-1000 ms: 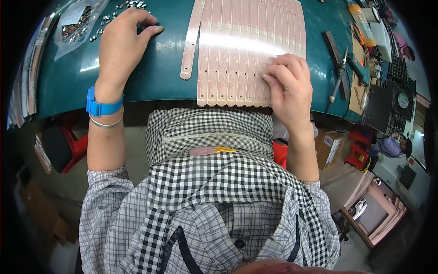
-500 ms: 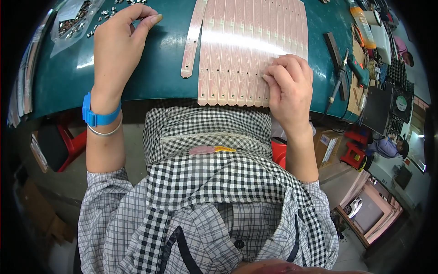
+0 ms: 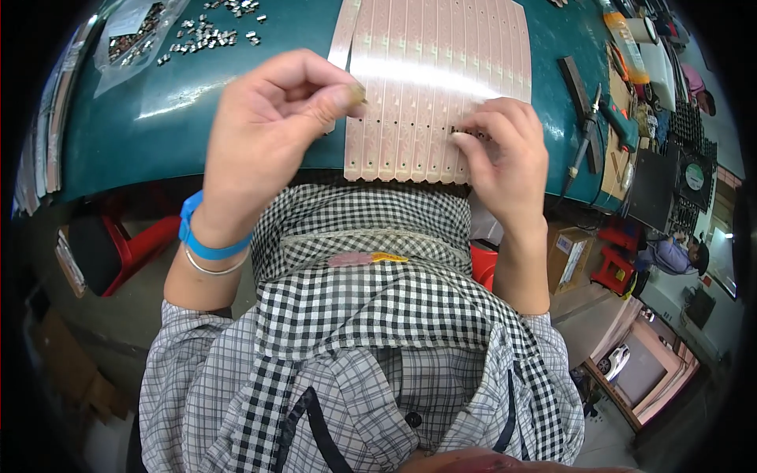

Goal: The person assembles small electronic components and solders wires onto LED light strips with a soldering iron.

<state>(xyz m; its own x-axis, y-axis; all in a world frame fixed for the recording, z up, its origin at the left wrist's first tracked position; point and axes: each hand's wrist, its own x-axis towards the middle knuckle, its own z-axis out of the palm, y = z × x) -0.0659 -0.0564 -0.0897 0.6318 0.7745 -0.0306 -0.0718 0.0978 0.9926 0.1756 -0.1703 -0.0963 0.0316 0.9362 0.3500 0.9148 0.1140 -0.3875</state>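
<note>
My left hand (image 3: 268, 134) pinches a tiny part (image 3: 359, 96) above the pink strip panel (image 3: 438, 87); my right hand (image 3: 505, 154) presses its near edge. The part seems light and slippery, so I grip its sides.

Teal bench (image 3: 197, 118), pale pink strips (image 3: 438, 79) with dark dot rows, black-and-white checked shirt (image 3: 371, 331), blue wristband (image 3: 206, 243), red stool (image 3: 134, 244)

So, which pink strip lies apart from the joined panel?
The single pink perforated strip at the panel's left edge, slanted and partly behind the left hand.
</note>
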